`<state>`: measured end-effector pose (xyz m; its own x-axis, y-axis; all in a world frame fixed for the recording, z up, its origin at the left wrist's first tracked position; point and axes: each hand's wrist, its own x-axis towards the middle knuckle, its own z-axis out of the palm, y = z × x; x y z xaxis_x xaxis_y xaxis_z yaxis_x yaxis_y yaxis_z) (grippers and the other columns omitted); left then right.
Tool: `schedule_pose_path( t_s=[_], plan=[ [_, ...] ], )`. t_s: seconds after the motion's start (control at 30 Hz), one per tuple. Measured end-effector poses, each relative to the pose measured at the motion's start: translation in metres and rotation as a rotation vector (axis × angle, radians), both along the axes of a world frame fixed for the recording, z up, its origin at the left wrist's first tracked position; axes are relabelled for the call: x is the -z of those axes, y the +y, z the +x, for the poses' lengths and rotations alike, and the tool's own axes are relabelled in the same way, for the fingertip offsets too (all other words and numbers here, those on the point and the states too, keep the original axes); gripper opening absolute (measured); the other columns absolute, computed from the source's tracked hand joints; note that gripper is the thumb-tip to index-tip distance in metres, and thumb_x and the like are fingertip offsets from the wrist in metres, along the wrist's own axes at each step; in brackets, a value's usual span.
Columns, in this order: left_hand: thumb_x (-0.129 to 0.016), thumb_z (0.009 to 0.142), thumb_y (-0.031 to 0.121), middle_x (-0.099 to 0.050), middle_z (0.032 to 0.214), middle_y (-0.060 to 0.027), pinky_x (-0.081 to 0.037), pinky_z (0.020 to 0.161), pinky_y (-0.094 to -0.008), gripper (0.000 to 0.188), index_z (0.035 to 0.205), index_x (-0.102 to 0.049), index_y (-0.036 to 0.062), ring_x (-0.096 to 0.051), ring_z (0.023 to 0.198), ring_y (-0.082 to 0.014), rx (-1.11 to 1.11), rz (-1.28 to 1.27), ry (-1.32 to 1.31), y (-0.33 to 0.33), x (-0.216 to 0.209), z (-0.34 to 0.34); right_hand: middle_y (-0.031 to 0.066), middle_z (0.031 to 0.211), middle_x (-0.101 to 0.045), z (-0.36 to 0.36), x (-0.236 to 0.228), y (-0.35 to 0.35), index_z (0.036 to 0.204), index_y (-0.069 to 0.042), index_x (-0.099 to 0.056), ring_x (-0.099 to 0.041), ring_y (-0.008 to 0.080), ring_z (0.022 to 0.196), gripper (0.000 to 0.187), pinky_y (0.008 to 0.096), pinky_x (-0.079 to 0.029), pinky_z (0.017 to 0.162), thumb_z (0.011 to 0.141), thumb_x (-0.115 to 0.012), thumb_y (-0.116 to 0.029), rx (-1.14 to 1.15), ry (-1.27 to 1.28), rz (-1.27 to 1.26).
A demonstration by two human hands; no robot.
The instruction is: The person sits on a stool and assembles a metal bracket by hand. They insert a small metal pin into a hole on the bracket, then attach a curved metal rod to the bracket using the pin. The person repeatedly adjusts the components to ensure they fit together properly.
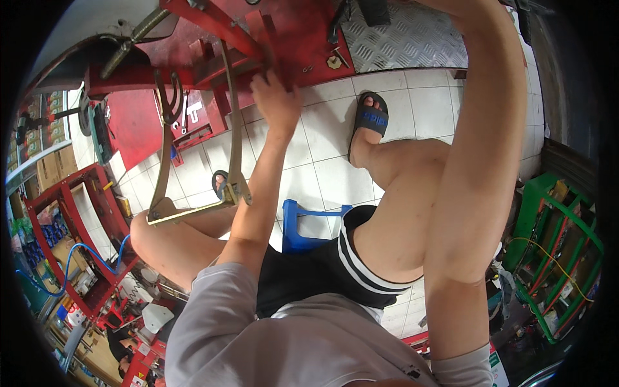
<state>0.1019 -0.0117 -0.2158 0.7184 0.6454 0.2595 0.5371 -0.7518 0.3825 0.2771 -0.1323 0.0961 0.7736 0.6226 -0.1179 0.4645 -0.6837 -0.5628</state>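
My left hand (276,106) reaches forward beside a red metal beam (235,32), its fingers slightly apart and partly blurred. I see nothing held in it; whether the fingertips touch the beam is unclear. A brass-coloured U-shaped metal frame (233,122) hangs down just left of my left forearm, with its crossbar low near my knee. My right arm (487,122) stretches up along the right side, and its hand lies beyond the top edge. Under the beam is a red work platform (290,39).
Wrenches (185,113) lie on red metal at the left. A blue plastic stool (298,238) is beneath me on white floor tiles (325,132). A silver tread plate (400,42) is ahead. Red frame (87,238) and blue hose (77,246) stand left, a green rack (548,251) right.
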Motion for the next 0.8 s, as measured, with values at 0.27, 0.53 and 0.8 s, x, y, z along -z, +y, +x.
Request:
schedule_pose_path(
  t_s=[0.27, 0.53, 0.8],
  plan=[
    [-0.071, 0.074, 0.009, -0.064, 0.101, -0.0257, -0.050, 0.079, -0.0454, 0.038, 0.110, -0.063, -0.0026, -0.065, 0.094, -0.0377, 0.349, -0.562, -0.227, -0.025, 0.033, 0.095, 0.0145, 0.083, -0.071, 0.003, -0.002, -0.015, 0.096, 0.002, -0.071, -0.066, 0.0233, 0.078, 0.028, 0.0338, -0.050, 0.075, 0.075, -0.065, -0.014, 0.041, -0.013, 0.049],
    [-0.072, 0.074, 0.005, -0.069, 0.074, -0.0174, -0.052, 0.068, -0.0404, 0.009, 0.082, -0.069, 0.0012, -0.069, 0.071, -0.0323, 0.142, -0.434, -0.362, 0.010, 0.039, 0.095, 0.0152, 0.084, -0.071, 0.008, -0.007, -0.025, 0.096, 0.002, -0.071, -0.066, 0.0240, 0.078, 0.028, 0.0342, -0.051, 0.075, 0.074, -0.064, -0.013, 0.070, 0.011, 0.062],
    [-0.077, 0.073, 0.017, -0.069, 0.078, -0.0133, -0.052, 0.070, -0.0401, 0.015, 0.082, -0.071, 0.0060, -0.067, 0.075, -0.0297, 0.209, -0.334, -0.263, 0.025, 0.034, 0.103, 0.0159, 0.084, -0.071, 0.007, -0.009, -0.029, 0.096, 0.002, -0.071, -0.067, 0.0247, 0.079, 0.028, 0.0345, -0.051, 0.075, 0.073, -0.064, -0.013, 0.074, 0.015, 0.082]
  ],
)
